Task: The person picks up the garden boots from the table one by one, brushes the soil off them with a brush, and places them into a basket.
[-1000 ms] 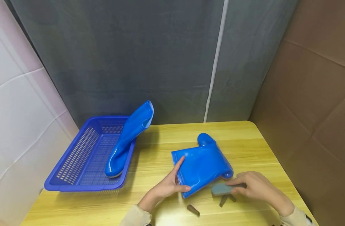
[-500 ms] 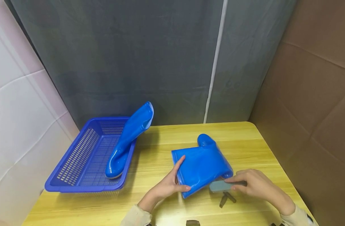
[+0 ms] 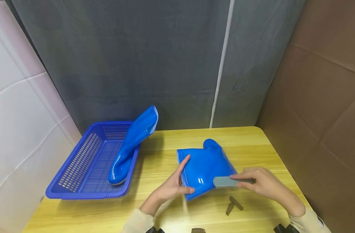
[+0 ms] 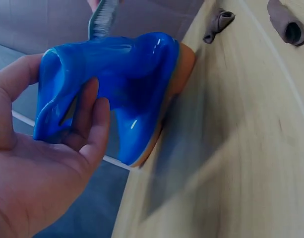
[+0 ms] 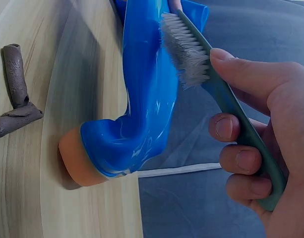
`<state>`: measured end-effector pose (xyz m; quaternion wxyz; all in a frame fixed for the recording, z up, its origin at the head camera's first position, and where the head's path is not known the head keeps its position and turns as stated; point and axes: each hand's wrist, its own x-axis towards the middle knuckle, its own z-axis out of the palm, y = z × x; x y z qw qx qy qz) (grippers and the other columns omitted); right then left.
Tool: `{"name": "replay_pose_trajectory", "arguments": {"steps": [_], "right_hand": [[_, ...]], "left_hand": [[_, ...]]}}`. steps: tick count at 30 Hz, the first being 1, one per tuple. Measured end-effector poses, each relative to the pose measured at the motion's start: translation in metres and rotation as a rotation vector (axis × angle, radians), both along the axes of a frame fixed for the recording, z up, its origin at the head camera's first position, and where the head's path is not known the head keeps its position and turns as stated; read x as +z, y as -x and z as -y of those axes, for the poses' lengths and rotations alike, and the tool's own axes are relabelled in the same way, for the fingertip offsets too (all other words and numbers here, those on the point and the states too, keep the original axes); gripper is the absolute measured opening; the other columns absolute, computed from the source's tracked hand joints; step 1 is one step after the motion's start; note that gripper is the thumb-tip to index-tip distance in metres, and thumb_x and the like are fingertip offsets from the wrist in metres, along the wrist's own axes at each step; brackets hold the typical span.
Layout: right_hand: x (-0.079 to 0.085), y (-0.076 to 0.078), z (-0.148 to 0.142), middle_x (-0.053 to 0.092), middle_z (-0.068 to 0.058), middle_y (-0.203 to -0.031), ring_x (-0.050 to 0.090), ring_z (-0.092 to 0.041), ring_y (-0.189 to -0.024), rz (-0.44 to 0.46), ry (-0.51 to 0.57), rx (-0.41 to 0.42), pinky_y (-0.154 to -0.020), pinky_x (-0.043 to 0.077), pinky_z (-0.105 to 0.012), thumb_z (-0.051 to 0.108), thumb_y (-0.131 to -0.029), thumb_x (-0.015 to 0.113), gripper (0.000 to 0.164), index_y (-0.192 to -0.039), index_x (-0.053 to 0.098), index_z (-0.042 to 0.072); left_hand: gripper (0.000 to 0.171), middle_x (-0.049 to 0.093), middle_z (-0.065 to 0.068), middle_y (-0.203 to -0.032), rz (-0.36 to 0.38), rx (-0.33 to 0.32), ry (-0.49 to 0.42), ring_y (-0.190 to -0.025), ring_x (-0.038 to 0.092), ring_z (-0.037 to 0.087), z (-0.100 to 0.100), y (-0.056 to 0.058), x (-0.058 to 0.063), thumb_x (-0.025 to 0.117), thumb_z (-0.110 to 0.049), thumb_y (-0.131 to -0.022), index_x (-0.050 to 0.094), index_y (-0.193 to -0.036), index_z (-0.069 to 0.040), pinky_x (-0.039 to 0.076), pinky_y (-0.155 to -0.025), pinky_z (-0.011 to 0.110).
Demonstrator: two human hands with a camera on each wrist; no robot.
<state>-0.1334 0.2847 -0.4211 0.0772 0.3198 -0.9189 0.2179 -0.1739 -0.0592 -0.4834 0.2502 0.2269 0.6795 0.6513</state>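
Observation:
A shiny blue rain boot (image 3: 205, 165) with an orange-brown sole (image 5: 82, 161) stands on the table, its shaft bent toward me. My left hand (image 3: 174, 184) grips the shaft near its opening, thumb on one side and fingers on the other, as the left wrist view shows. In my right hand (image 3: 260, 183) is a grey-green scrub brush (image 5: 241, 114), held by its handle with the fingers curled round it. Its pale bristles (image 5: 184, 49) face the boot's shaft, and the brush head overlaps the shaft's near side in the head view.
A blue plastic basket (image 3: 75, 152) stands at the left, with a second blue boot (image 3: 128, 145) leaning over its right side. Brown rolled pieces (image 3: 232, 205) lie on the wooden table (image 3: 166, 142) below the brush; another brown piece (image 3: 198, 230) shows at the bottom edge.
The brush has risen from below the boot's near edge onto the side of its shaft. The shaft has shifted up slightly in my left hand's grip. The second boot stays put.

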Motion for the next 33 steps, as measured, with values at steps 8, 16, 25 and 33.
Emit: {"name": "replay_pose_trajectory", "arguments": {"steps": [8, 16, 25, 33], "right_hand": [[-0.003, 0.003, 0.0, 0.051, 0.024, -0.072, 0.038, 0.009, -0.063, 0.045, 0.008, -0.035, -0.055, 0.036, -0.013, 0.034, -0.088, 0.073, 0.027, -0.114, 0.074, 0.034], [-0.004, 0.004, -0.001, 0.048, 0.023, -0.071, 0.038, 0.008, -0.061, 0.077, 0.004, -0.075, -0.054, 0.035, -0.014, 0.037, -0.089, 0.071, 0.027, -0.115, 0.073, 0.037], [0.003, 0.003, -0.001, 0.045, 0.024, -0.068, 0.033, 0.007, -0.057, 0.088, 0.056, -0.106, -0.051, 0.034, -0.015, 0.035, -0.09, 0.07, 0.028, -0.118, 0.072, 0.037], [0.009, 0.003, -0.004, 0.051, 0.023, -0.072, 0.037, 0.006, -0.059, 0.06, 0.072, -0.13, -0.052, 0.035, -0.016, 0.033, -0.09, 0.07, 0.029, -0.119, 0.071, 0.038]], "left_hand": [[0.086, 0.005, 0.019, -0.166, 0.003, 0.088, 0.027, -0.144, 0.034, 0.047, -0.003, -0.002, -0.004, 0.065, -0.03, -0.095, 0.007, -0.158, -0.038, 0.041, -0.113, 0.054], [0.084, 0.007, 0.018, -0.167, -0.056, 0.139, 0.068, -0.145, 0.029, 0.051, -0.006, 0.005, 0.007, 0.066, -0.025, -0.094, 0.013, -0.158, -0.038, 0.04, -0.112, 0.06], [0.073, 0.014, 0.018, -0.166, -0.089, 0.179, 0.127, -0.144, 0.028, 0.053, -0.017, 0.024, 0.043, 0.061, -0.028, -0.097, 0.021, -0.158, -0.033, 0.041, -0.107, 0.066], [0.074, 0.018, 0.015, -0.165, -0.119, 0.193, 0.166, -0.143, 0.034, 0.052, -0.026, 0.035, 0.074, 0.061, -0.027, -0.095, 0.022, -0.157, -0.034, 0.045, -0.104, 0.065]]}}
